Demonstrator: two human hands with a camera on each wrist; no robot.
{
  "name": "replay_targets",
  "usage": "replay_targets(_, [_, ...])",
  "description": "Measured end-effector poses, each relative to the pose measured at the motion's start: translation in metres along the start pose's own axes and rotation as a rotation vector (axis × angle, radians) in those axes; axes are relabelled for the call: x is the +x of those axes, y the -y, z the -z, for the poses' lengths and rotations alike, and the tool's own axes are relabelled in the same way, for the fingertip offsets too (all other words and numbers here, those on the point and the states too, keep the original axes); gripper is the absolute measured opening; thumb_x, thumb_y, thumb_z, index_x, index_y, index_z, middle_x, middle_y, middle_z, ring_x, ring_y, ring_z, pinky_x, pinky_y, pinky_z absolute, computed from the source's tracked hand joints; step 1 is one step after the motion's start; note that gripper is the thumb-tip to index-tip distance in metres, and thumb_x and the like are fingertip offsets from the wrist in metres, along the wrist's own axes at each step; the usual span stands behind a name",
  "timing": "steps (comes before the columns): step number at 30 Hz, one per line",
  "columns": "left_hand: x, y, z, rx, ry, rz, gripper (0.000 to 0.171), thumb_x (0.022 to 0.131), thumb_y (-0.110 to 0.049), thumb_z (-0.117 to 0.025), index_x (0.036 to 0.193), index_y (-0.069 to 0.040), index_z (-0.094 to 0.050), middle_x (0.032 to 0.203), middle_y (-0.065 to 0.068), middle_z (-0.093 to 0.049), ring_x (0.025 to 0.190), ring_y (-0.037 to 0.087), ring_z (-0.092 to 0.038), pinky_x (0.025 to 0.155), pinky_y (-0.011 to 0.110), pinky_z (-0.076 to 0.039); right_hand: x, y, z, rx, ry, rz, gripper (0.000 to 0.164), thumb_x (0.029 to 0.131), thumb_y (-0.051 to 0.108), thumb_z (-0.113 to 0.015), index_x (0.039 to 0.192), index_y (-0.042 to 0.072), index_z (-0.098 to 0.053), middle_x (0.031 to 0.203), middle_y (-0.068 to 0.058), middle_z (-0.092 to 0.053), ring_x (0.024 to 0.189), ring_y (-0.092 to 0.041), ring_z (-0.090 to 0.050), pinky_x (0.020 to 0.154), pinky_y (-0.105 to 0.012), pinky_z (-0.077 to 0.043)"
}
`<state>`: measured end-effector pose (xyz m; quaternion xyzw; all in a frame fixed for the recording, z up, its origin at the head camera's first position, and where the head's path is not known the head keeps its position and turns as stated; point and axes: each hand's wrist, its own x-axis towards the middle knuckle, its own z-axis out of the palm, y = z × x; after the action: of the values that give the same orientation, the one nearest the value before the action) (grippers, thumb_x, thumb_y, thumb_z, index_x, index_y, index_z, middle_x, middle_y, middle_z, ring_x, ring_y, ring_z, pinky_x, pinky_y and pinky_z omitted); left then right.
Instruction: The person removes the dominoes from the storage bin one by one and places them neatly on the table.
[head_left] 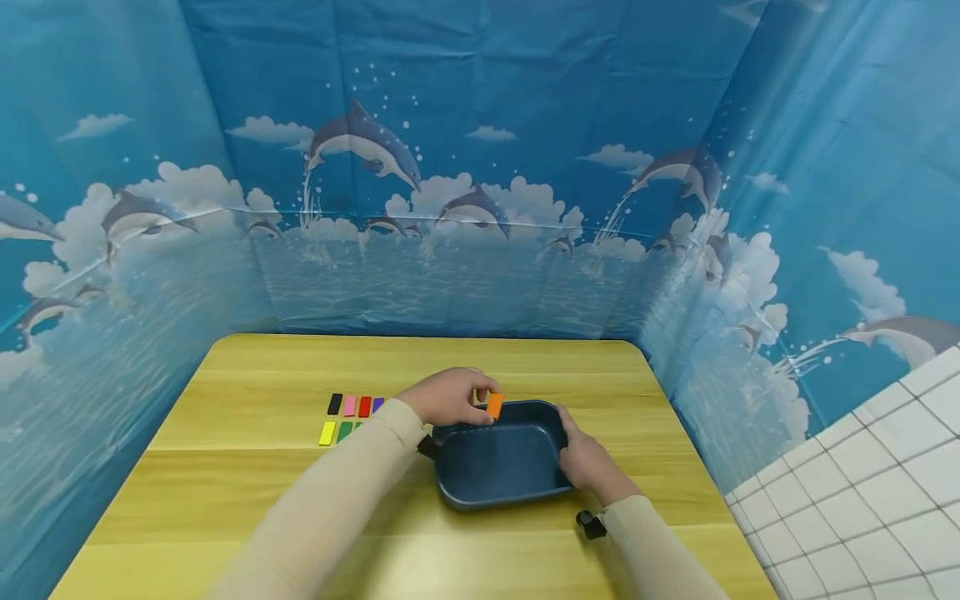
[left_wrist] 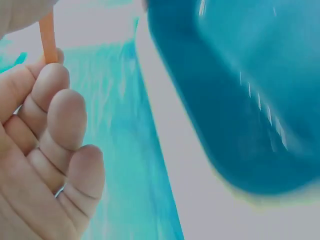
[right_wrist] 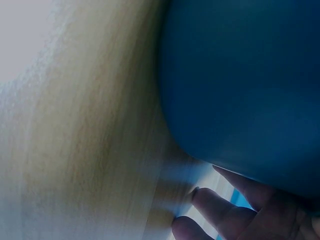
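Observation:
My left hand point(head_left: 452, 396) pinches a small flat orange block point(head_left: 495, 406) between thumb and fingertips, above the far rim of a dark blue rectangular tray point(head_left: 501, 463). In the left wrist view the orange block point(left_wrist: 48, 40) shows edge-on, and the other fingers point(left_wrist: 67, 120) are bent beside the tray point(left_wrist: 200, 145). With my right hand point(head_left: 588, 458) I grip the tray's right side. From the right wrist view, fingers point(right_wrist: 225, 210) lie against the tray's outer wall point(right_wrist: 240, 100); the thumb is not clearly visible there.
Left of the tray, small flat blocks lie in two rows on the yellow wood-grain table point(head_left: 225, 467), among them black point(head_left: 334, 404), pink point(head_left: 349, 406), red point(head_left: 365, 407) and yellow point(head_left: 327, 433). My left sleeve hides part of the rows. A dolphin-print curtain point(head_left: 450, 275) surrounds the table.

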<state>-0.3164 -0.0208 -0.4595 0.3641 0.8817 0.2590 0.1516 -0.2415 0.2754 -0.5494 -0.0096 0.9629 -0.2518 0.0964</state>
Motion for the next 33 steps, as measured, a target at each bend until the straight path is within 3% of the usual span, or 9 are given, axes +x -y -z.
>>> replay_targets(7, [-0.065,0.066,0.038,-0.095,-0.131,0.19,0.053,0.098,-0.037,-0.076,0.146,-0.02,-0.062,0.12,-0.001,-0.064,0.1,0.016,-0.062,0.089,0.039,-0.054,0.001,-0.005,0.001,-0.007,0.012,-0.017,0.079,0.101,0.004,-0.041,0.171,0.015,-0.006,0.057,-0.003,-0.044,0.047,-0.018,-0.038,0.05,-0.031,-0.036])
replay_targets(12, [-0.11,0.104,0.046,-0.136,-0.146,0.285,0.051,0.101,-0.031,-0.073,0.147,-0.014,-0.06,0.116,0.003,-0.063,0.086,0.019,-0.062,0.081,0.037,-0.054,0.001,-0.005,0.003,0.001,0.02,-0.03,0.078,0.101,0.004,-0.039,0.171,0.015,-0.006,0.057,-0.004,-0.045,0.048,-0.018,-0.038,0.051,-0.032,-0.037])
replay_targets(18, [-0.157,0.137,0.031,-0.089,-0.142,0.358,0.05,0.099,-0.028,-0.075,0.144,-0.01,-0.063,0.103,0.001,-0.06,0.078,0.016,-0.05,0.075,0.035,-0.046,0.003,-0.002,0.002,-0.003,0.031,-0.018,0.078,0.101,0.004,-0.039,0.171,0.014,-0.006,0.059,-0.004,-0.045,0.049,-0.019,-0.04,0.052,-0.032,-0.038])
replay_targets(24, [-0.195,0.153,0.008,-0.062,-0.157,0.419,0.046,0.095,-0.028,-0.079,0.135,-0.01,-0.068,0.099,-0.002,-0.06,0.082,0.016,-0.052,0.073,0.035,-0.045,0.005,0.0,0.001,-0.003,0.038,-0.016,0.078,0.101,0.004,-0.039,0.171,0.014,-0.005,0.059,-0.003,-0.045,0.049,-0.018,-0.039,0.051,-0.032,-0.037])
replay_targets(33, [-0.224,0.157,-0.024,-0.116,-0.132,0.453,0.032,0.089,-0.024,-0.085,0.116,-0.012,-0.071,0.087,-0.001,-0.057,0.077,0.016,-0.051,0.077,0.037,-0.043,0.006,-0.001,0.0,-0.001,0.039,-0.018,0.079,0.101,0.003,-0.04,0.171,0.015,-0.005,0.059,-0.004,-0.044,0.049,-0.019,-0.039,0.051,-0.032,-0.037])
